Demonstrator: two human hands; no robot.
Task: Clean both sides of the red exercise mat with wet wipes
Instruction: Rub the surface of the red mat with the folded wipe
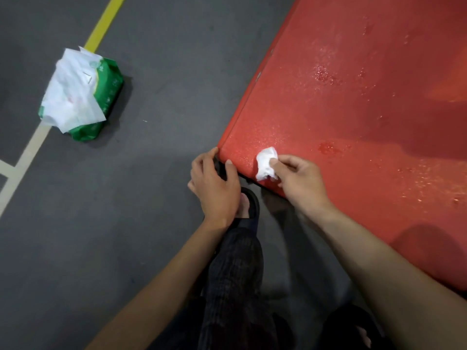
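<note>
The right hand [300, 181] pinches a crumpled wet wipe [266, 162] against the red mat [353, 102] near its corner. The left hand [214, 185] curls round that corner. Well left of the mat, a green wipes pack [101, 97] lies on the floor, white sheets spilling out.

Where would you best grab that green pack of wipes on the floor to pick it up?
By my judgement, across its long green sides, coming straight down from above. The pack of wipes lies flat on the grey floor with loose white wipes spilling over its top, so gripping there would likely lift only tissue.
</note>
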